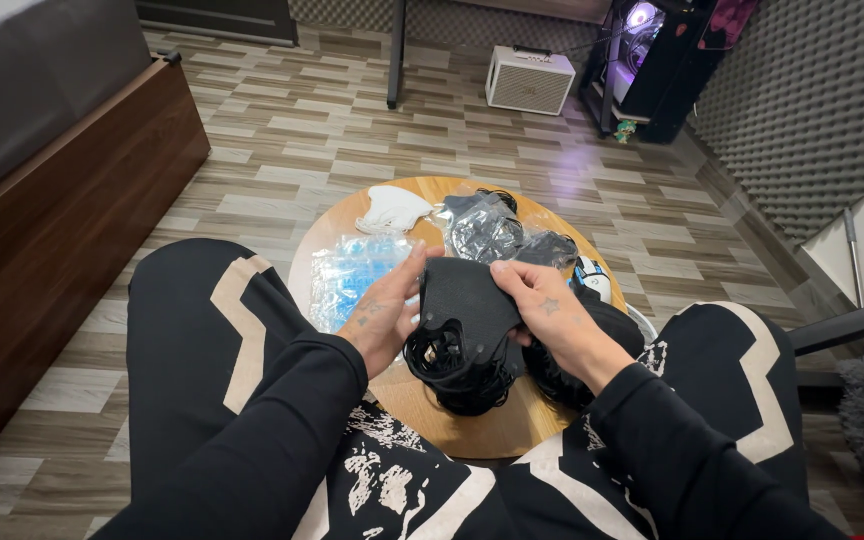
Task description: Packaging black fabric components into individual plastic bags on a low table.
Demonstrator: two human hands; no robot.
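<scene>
Right over the lap, both hands are on a stack of black face masks [464, 300], held just above the round wooden table [472, 430]. Left hand [384, 315] cups the stack's left edge with fingers spread wide, right hand [549, 312] pinches the top right corner. Looks like soft, light fabric that'd flop easily, ear loops dangling and tangle-prone, so gripping the body edges seems safest. Past that, a clear bag of blue masks [347, 275], a crinkly clear bag of dark ones [482, 232], then a white mask [392, 208] at the far rim.
</scene>
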